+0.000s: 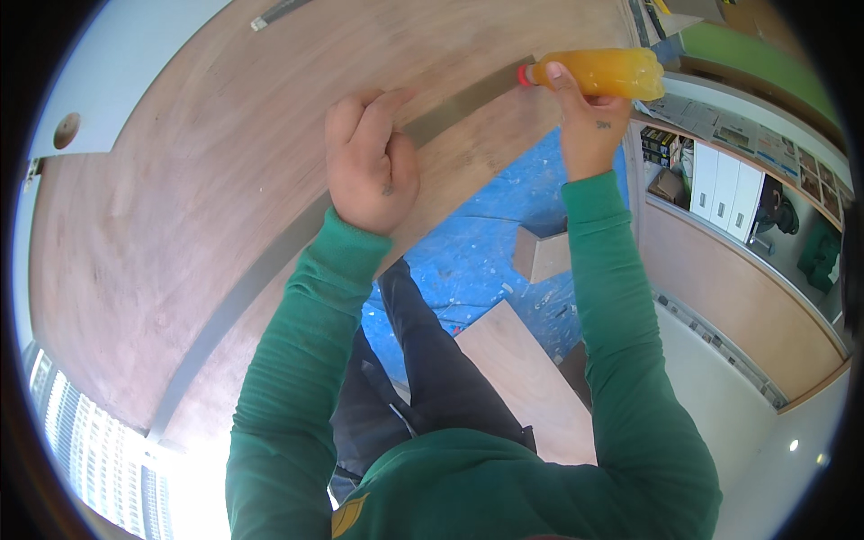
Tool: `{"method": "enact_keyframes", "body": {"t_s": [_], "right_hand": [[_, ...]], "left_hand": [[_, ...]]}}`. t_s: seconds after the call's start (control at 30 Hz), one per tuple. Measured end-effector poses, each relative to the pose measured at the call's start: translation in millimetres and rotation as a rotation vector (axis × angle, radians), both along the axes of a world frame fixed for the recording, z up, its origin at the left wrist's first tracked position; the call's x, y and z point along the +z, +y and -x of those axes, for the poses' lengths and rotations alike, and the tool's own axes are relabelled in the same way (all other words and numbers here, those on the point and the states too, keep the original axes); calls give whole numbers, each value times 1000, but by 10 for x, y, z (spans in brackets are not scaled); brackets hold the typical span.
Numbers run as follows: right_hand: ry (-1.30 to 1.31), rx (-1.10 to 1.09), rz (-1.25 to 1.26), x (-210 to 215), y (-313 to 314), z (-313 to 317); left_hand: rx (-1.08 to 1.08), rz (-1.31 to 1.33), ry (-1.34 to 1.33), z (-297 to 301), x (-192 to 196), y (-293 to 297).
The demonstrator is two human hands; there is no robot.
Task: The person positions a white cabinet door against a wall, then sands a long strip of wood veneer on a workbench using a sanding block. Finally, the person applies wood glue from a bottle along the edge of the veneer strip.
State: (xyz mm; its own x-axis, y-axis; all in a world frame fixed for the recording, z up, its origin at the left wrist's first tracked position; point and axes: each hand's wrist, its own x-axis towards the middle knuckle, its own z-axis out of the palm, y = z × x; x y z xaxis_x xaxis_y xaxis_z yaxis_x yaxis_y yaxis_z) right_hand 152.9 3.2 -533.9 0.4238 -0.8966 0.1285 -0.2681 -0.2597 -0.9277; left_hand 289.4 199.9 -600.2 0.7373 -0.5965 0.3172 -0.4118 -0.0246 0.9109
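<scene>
A plastic bottle (598, 74) of yellow-orange liquid with a red cap lies in my right hand (589, 121), tipped onto its side. The thumb is on top of it and its cap points left, close to the far end of a long, flat grey strip (463, 106). This strip crosses a broad reddish-brown wooden board (225, 135). My left hand (371, 162) rests over the strip's middle stretch, its fingers curled in. Whatever those fingers hold, if anything, is hidden from view.
A slim tool (277, 14) lies on the board's far side. At left is a white panel (108, 81) with a round hole. Blue sheeting (468, 243) covers the floor, with a wooden block (543, 255) and a pale plywood piece (517, 369) on it. Papers (720, 126) line a ledge at right.
</scene>
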Motion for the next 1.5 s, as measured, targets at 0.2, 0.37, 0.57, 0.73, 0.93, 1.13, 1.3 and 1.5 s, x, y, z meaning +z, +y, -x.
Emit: {"method": "enact_keyframes", "body": {"t_s": [0.2, 0.37, 0.57, 0.73, 0.93, 1.13, 1.3, 1.5], "right_hand": [[102, 66, 87, -97, 542, -26], [60, -58, 20, -64, 164, 60], [125, 41, 32, -105, 512, 28], [33, -56, 44, -120, -155, 81], [-51, -2, 5, -104, 51, 17], [67, -93, 58, -97, -399, 30], [-11, 28, 12, -128, 51, -84], [98, -23, 13, -101, -121, -80]], "left_hand": [[-2, -34, 5, 14, 13, -21], [-7, -51, -6, 5, 20, -3], [2, -59, -48, 2, 24, -5], [-16, -106, -34, 5, 29, 13], [11, -76, 0, 20, 41, -2], [5, -68, 7, 36, 54, -15], [19, -77, 6, 27, 56, 1], [11, -43, 3, 42, 47, -23]]}}
